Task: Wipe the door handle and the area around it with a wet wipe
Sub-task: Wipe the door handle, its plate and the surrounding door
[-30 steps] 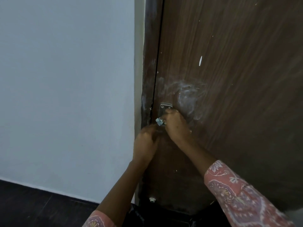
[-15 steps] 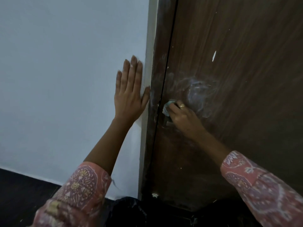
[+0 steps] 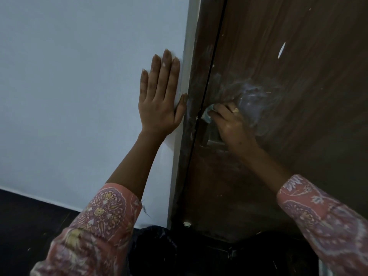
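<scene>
A crumpled pale blue wet wipe [image 3: 207, 115] is pressed against the dark brown wooden door [image 3: 298, 96], just beside its left edge. At the wipe's 5 o'clock, touching distance below, sits the metal door handle [image 3: 213, 136] plate, mostly hidden. Whitish smears spread at the wipe's 2 o'clock

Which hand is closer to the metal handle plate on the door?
Right. The right hand covers the handle plate, holding the wipe; the left hand lies flat on the wall.

We count: one dark brown wooden door [image 3: 298, 136], one crumpled pale blue wet wipe [image 3: 207, 115], two bare hands, left [image 3: 159, 104] and right [image 3: 231, 126], one gold ring [image 3: 235, 110].
</scene>
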Available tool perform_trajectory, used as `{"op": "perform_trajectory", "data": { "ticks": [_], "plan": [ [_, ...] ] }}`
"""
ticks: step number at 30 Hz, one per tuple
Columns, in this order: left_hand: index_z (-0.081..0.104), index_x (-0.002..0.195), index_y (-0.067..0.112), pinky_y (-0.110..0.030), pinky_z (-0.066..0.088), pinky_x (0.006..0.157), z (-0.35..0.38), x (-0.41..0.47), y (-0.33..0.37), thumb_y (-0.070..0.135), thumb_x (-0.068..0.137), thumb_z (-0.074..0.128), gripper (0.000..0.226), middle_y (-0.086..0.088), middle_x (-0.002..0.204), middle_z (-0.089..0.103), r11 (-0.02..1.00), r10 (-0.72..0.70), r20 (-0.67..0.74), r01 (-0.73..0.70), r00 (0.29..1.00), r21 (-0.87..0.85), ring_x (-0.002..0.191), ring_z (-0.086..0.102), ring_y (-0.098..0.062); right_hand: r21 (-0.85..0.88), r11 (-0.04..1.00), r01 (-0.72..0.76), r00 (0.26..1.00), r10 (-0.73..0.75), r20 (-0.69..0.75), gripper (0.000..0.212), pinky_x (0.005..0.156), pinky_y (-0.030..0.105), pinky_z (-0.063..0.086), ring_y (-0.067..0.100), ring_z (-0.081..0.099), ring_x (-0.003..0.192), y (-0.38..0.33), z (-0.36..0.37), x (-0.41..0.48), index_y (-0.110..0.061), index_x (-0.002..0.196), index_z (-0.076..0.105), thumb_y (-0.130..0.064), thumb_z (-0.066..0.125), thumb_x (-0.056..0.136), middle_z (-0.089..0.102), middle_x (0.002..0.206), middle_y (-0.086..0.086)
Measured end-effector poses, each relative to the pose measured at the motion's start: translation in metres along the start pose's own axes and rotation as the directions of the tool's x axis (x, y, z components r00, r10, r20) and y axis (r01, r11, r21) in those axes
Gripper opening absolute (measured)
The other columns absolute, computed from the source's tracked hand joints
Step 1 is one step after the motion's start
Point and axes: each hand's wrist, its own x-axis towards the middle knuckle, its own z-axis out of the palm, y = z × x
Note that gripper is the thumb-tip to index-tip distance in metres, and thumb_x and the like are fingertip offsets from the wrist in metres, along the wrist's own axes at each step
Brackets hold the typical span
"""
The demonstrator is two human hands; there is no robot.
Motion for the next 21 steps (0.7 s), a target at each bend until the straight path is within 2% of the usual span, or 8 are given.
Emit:
{"op": "perform_trajectory", "data": {
  "ticks": [2, 6, 8, 12, 14, 16, 18, 21],
  "plan": [
    [-0.003, 0.144, 0.018, -0.036, 0.003, 0.117, 0.000, 0.000, 0.000, 0.034, 0.091, 0.039, 0.070, -0.017, 0.144, 0.029, 1.000, -0.004, -0.026, 0.004, 1.000, -0.012, 0.141, -0.008, -0.012, -0.022, 0.993, 0.116, 0.992, -0.115, 0.049, 0.026, 0.064, 0.036, 0.057, 0.027, 0.050, 0.093, 0.008, -0.004, -0.005, 0.006, 0.097, 0.066, 0.002, 0.045, 0.081, 0.065, 0.100, 0.017],
    [-0.002, 0.145, 0.018, -0.037, 0.006, 0.116, 0.002, -0.001, 0.000, 0.034, 0.092, 0.040, 0.069, -0.018, 0.142, 0.029, 1.000, -0.017, -0.034, 0.018, 0.999, 0.011, 0.141, -0.007, -0.013, -0.060, 0.961, 0.269, 0.949, -0.254, 0.188, 0.028, 0.054, 0.034, 0.056, 0.027, 0.059, 0.090, 0.039, -0.027, -0.025, 0.006, 0.099, 0.065, 0.000, 0.041, 0.085, 0.065, 0.098, 0.015],
    [-0.001, 0.145, 0.018, -0.037, 0.007, 0.116, 0.003, -0.001, 0.000, 0.034, 0.092, 0.040, 0.069, -0.018, 0.142, 0.030, 1.000, -0.018, -0.038, 0.019, 0.999, 0.020, 0.141, -0.006, -0.013, -0.085, 0.957, 0.277, 0.946, -0.256, 0.201, 0.028, 0.053, 0.034, 0.056, 0.024, 0.051, 0.093, 0.048, -0.031, -0.027, 0.005, 0.097, 0.065, -0.004, 0.041, 0.086, 0.065, 0.097, 0.015],
    [0.001, 0.145, 0.017, -0.036, 0.005, 0.116, 0.003, -0.001, 0.001, 0.034, 0.092, 0.040, 0.068, -0.019, 0.141, 0.032, 1.000, -0.017, -0.044, 0.017, 0.999, 0.005, 0.141, -0.006, -0.012, -0.048, 0.992, 0.113, 0.992, -0.110, 0.055, 0.021, 0.063, 0.034, 0.055, 0.027, 0.050, 0.093, 0.038, -0.020, -0.033, 0.004, 0.098, 0.064, 0.000, 0.052, 0.082, 0.066, 0.100, 0.016],
    [0.011, 0.146, 0.011, -0.036, 0.005, 0.116, 0.002, 0.000, 0.001, 0.034, 0.091, 0.040, 0.066, -0.021, 0.140, 0.034, 0.999, -0.033, -0.041, 0.034, 0.999, 0.002, 0.141, -0.006, -0.011, 0.080, 0.996, -0.041, 0.998, 0.044, -0.046, 0.019, 0.079, 0.026, 0.047, 0.028, 0.055, 0.089, 0.024, -0.016, -0.040, 0.004, 0.099, 0.066, 0.001, 0.056, 0.083, 0.065, 0.098, 0.017],
    [0.025, 0.141, 0.005, -0.035, 0.006, 0.116, 0.001, 0.000, 0.003, 0.034, 0.091, 0.041, 0.060, -0.023, 0.139, 0.037, 0.999, -0.048, -0.041, 0.048, 0.998, 0.002, 0.141, -0.006, -0.011, 0.169, 0.973, -0.155, 0.980, 0.173, -0.097, 0.019, 0.083, 0.020, 0.040, 0.024, 0.055, 0.088, 0.013, -0.013, -0.044, 0.004, 0.100, 0.066, 0.003, 0.059, 0.082, 0.065, 0.096, 0.017],
    [0.029, 0.137, 0.003, -0.036, 0.006, 0.116, 0.001, 0.000, 0.003, 0.034, 0.091, 0.041, 0.057, -0.023, 0.138, 0.039, 0.998, -0.052, -0.046, 0.053, 0.998, 0.023, 0.141, -0.005, -0.011, 0.162, 0.967, -0.199, 0.977, 0.209, -0.049, 0.022, 0.078, 0.027, 0.048, 0.026, 0.058, 0.086, 0.004, -0.010, -0.041, 0.004, 0.098, 0.067, 0.008, 0.065, 0.077, 0.064, 0.095, 0.018],
    [0.029, 0.137, 0.003, -0.035, 0.005, 0.117, 0.001, 0.001, 0.003, 0.035, 0.092, 0.040, 0.057, -0.024, 0.138, 0.037, 0.998, -0.056, -0.046, 0.057, 0.997, 0.023, 0.141, -0.006, -0.010, 0.072, 0.990, -0.125, 0.987, 0.116, 0.112, 0.028, 0.062, 0.034, 0.056, 0.032, 0.062, 0.078, 0.007, -0.004, -0.035, 0.004, 0.092, 0.069, 0.010, 0.073, 0.065, 0.063, 0.090, 0.017]
  ]
}}
